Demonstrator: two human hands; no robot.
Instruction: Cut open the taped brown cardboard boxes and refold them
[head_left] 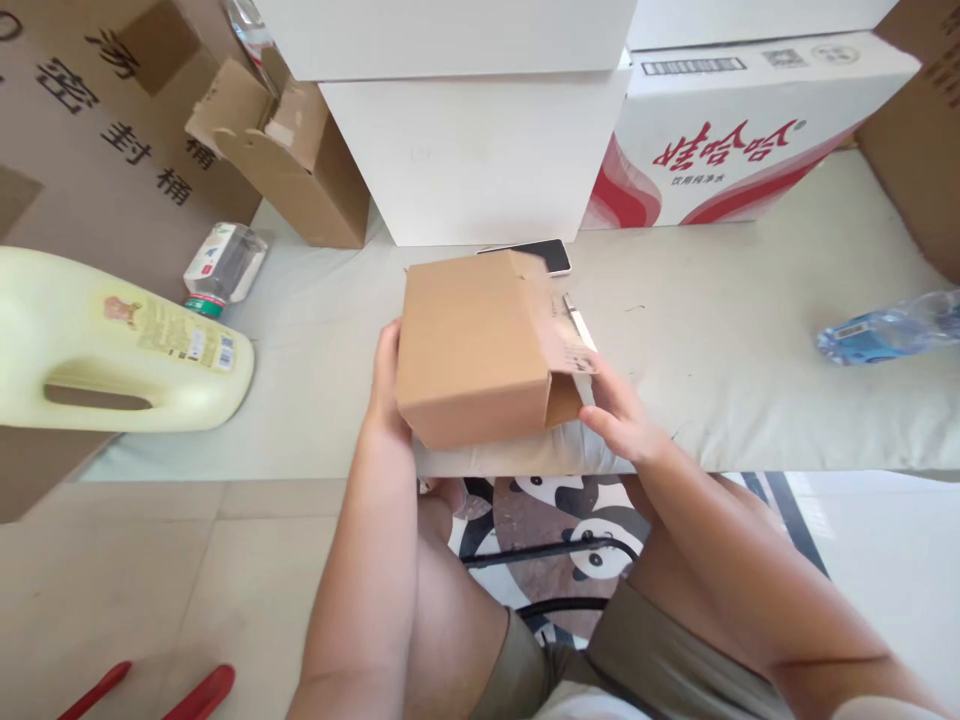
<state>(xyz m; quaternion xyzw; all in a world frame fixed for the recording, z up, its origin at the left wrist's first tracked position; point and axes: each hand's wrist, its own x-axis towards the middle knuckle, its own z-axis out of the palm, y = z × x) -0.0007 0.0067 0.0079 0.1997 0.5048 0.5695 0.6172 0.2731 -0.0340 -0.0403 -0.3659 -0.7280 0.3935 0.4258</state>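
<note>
A brown cardboard box is at the middle of the cloth-covered surface, close to its front edge. My left hand is pressed against the box's left side, its fingers partly hidden behind it. At the right end, a flap sticks out and my right hand pinches its edge between thumb and fingers. Below that flap a dark opening shows. Just behind the flap lies a thin white and dark object, whose kind I cannot make out. A phone lies flat beyond the box, partly covered by it.
White cartons and a red-printed water carton line the back. To the left are a cut-open cardboard box, a clear plastic bottle and a large yellow jug. A blue-labelled water bottle lies at right.
</note>
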